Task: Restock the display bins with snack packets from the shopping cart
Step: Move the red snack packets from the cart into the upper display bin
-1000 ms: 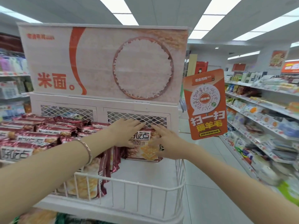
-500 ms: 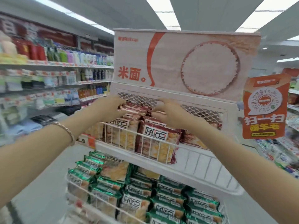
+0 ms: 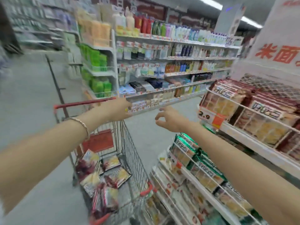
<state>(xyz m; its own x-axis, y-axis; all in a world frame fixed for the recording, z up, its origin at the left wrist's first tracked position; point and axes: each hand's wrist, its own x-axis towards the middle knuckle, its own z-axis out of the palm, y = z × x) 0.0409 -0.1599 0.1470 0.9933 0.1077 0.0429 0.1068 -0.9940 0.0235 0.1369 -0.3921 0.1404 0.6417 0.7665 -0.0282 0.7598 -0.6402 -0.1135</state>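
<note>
Two hands show in my head view, and neither holds a packet. My left hand, with a bracelet on its wrist, hangs above the shopping cart by the right end of its red handle. Its fingers are smeared, so I cannot tell how they lie. My right hand floats just right of the cart, fingers loosely curled and empty. Red snack packets lie heaped inside the cart. Right of the cart, the upper display bin holds upright red packets and the lower display bin holds green ones. Stocked store shelves stand beyond the cart.
</note>
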